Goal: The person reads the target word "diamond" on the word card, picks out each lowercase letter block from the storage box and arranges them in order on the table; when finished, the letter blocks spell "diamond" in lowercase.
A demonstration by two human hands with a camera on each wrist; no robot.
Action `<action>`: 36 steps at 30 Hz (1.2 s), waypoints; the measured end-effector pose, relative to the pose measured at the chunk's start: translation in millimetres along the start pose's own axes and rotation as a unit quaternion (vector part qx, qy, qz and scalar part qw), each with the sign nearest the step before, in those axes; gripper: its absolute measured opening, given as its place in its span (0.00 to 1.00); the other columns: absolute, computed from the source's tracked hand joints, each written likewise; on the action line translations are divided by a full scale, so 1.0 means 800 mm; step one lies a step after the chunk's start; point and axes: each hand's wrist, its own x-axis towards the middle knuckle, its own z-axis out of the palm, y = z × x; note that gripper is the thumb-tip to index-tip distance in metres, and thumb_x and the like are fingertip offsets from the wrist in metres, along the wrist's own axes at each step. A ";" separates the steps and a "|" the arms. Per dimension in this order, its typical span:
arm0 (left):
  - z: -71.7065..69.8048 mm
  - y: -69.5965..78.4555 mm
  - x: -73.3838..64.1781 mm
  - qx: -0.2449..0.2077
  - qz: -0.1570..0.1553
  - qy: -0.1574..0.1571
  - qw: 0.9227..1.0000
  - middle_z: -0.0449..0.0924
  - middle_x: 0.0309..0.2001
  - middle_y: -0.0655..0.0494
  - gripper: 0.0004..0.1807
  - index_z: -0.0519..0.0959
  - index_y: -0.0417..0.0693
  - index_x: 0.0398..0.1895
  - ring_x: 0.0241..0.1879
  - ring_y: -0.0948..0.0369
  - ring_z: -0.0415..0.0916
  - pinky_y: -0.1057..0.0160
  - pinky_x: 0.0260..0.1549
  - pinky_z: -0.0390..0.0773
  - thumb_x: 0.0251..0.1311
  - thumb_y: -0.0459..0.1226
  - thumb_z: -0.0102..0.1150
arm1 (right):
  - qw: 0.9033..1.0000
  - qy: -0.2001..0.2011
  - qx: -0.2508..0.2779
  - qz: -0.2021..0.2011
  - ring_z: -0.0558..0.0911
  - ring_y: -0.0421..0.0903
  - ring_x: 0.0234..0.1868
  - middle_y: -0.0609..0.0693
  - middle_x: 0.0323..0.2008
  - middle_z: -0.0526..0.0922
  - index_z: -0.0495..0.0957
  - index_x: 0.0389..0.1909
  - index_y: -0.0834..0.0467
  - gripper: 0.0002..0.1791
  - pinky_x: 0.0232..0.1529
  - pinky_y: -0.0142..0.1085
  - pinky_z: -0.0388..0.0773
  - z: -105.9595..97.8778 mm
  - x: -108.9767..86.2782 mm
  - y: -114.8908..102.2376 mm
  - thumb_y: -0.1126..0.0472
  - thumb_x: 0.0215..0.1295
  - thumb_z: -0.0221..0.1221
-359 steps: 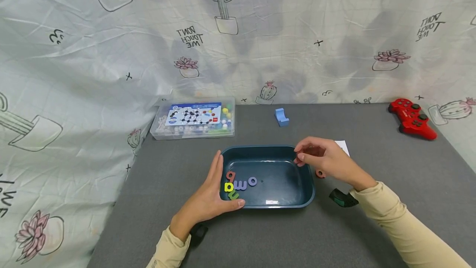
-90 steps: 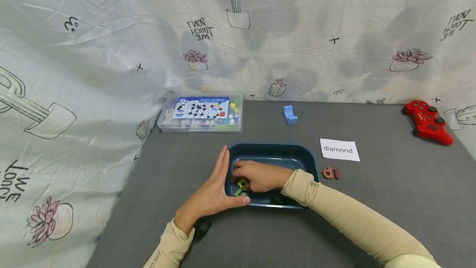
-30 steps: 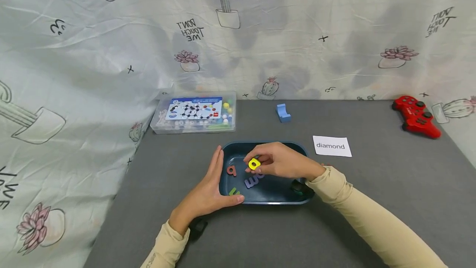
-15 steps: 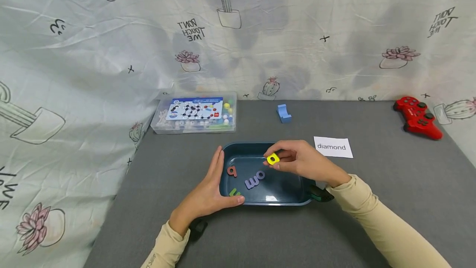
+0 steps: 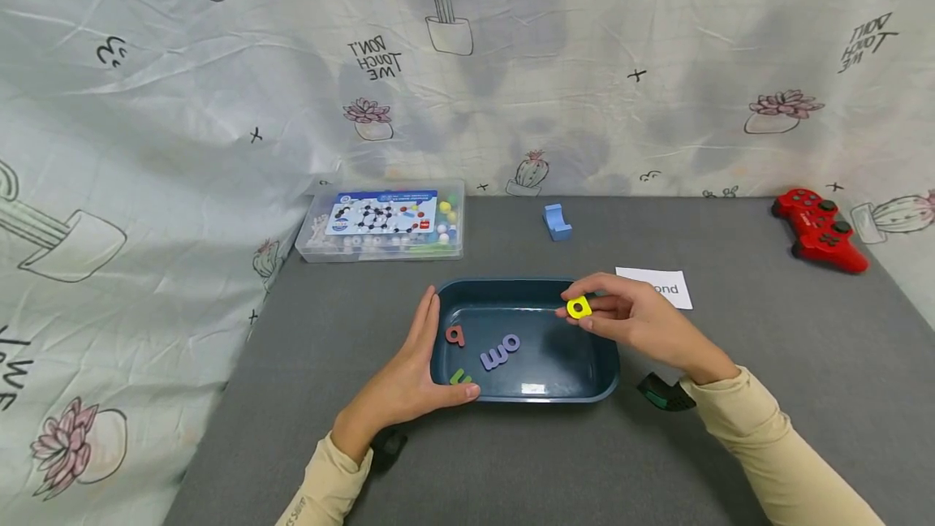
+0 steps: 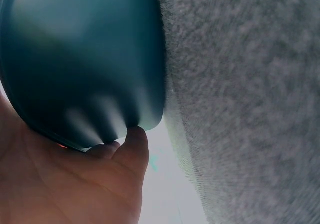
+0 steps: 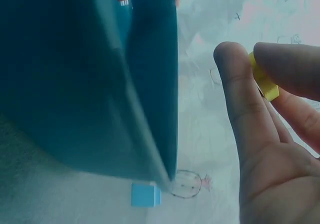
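Note:
A dark blue tray lies on the table, and my left hand steadies its left end. Those fingers lie straight along the outer wall, while the thumb rests on the front rim. My right hand pinches a yellow toy letter above the tray's far right corner; the right wrist view shows the same yellow letter edge-on between thumb and fingertips. Inside the tray lie a red letter, a purple m, a purple o and a green letter, partly behind the left thumb.
Behind the right hand a white word card is partly covered. At the back stand a clear plastic box of molecule-model parts and a small blue stand. A red game controller lies at far right.
My right hand has carried the yellow letter rightward across the tray to its far right corner, and now covers part of the card. The left hand stays put.

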 end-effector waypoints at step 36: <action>0.001 -0.004 0.002 0.002 -0.001 0.000 1.000 0.17 0.85 0.68 0.73 0.27 0.65 0.88 0.85 0.47 0.35 0.28 0.71 0.56 0.58 0.58 0.78 | 0.977 0.121 -0.174 0.024 0.88 0.41 0.46 0.55 0.47 0.89 0.83 0.58 0.61 0.17 0.43 0.30 0.84 -0.055 -0.071 0.030 0.71 0.70 0.69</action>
